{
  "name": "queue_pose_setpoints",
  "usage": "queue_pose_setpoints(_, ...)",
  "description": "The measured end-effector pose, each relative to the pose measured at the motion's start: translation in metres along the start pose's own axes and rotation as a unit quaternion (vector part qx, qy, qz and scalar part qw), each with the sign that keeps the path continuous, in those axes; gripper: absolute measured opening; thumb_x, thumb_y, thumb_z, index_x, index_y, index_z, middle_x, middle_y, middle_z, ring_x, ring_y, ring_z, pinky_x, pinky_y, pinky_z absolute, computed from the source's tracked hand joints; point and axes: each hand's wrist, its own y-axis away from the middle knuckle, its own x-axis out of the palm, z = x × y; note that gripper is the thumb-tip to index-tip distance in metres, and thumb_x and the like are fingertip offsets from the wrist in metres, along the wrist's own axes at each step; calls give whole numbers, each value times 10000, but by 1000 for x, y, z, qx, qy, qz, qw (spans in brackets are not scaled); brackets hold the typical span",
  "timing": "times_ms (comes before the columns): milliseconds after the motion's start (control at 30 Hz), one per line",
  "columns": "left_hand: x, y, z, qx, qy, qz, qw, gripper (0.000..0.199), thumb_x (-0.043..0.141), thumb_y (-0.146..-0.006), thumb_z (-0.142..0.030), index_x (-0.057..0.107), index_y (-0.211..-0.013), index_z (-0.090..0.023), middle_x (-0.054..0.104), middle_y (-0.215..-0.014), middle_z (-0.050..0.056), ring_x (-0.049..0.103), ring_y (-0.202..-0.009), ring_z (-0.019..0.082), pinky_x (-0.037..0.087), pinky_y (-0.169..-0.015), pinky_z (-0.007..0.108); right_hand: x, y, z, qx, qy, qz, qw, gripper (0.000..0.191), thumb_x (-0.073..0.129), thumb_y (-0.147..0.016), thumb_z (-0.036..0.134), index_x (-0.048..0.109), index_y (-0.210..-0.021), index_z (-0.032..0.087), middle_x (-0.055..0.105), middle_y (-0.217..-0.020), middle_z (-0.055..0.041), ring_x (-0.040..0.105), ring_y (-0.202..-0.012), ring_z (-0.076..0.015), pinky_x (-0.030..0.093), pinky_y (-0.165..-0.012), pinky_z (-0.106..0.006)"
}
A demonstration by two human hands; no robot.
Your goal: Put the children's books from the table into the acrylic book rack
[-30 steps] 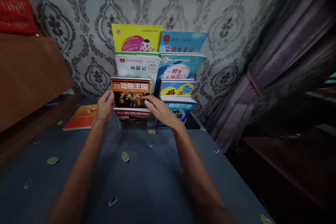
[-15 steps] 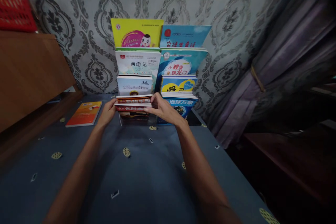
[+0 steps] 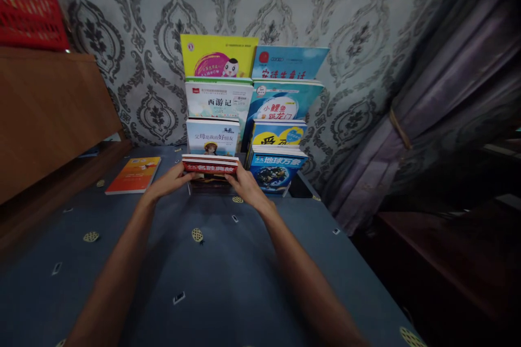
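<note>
A red-and-dark book (image 3: pixel 210 168) stands upright at the lower front left of a tiered clear book rack (image 3: pixel 189 188), with another book close behind it. My left hand (image 3: pixel 173 179) grips its left edge, thumb across the front cover. On the opposite edge, my right hand (image 3: pixel 245 183) closes with its thumb on the cover. Behind rises a pale blue book (image 3: pixel 213 138), then a white book (image 3: pixel 217 98) and a yellow book (image 3: pixel 220 54). In the right column stand a blue book with an earth picture (image 3: pixel 273 174), a yellow-and-blue book (image 3: pixel 279 134) and two more blue books.
An orange book (image 3: pixel 134 175) lies flat at the left of the blue patterned tablecloth (image 3: pixel 228 282). Beyond it is a wooden cabinet (image 3: pixel 52 103) with a red basket (image 3: pixel 30 5) on top. A purple curtain (image 3: pixel 378 162) hangs at the right; patterned wallpaper covers the back wall.
The two red-topped books, earlier stepped apart in height, now sit lower and nearly level. My hands have moved down along their edges, and the pale blue book behind shows more.
</note>
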Motion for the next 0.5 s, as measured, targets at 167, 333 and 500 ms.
queue_pose_setpoints(167,17,-8,-5,23,-17,-125,992,521,513,-847,-389,454,-1314,-166,604,-1317,129,559,-1242,258,425,-1089,416,4,-4,-5,-2,-1,-44,999,308,453,-953,293,490,-1246,205,697,-1139,-123,646,-1103,-297,496,-920,-418)
queue_pose_setpoints(333,29,-11,-7,-36,-52,-156,986,435,467,-854,-342,443,-1241,-146,646,-1191,146,593,-1182,274,465,-1026,422,15,-10,-8,74,13,-72,995,271,399,-986,382,469,-1177,205,710,-1090,-146,673,-1046,-307,499,-863,-399)
queue_pose_setpoints(500,33,-10,-3,-90,-79,-169,978,342,463,-863,-348,486,-1149,-163,666,-1102,146,619,-1132,303,483,-978,448,28,-12,-12,124,47,-49,990,274,374,-1000,369,449,-1181,176,717,-1083,-189,700,-987,-315,496,-795,-372)
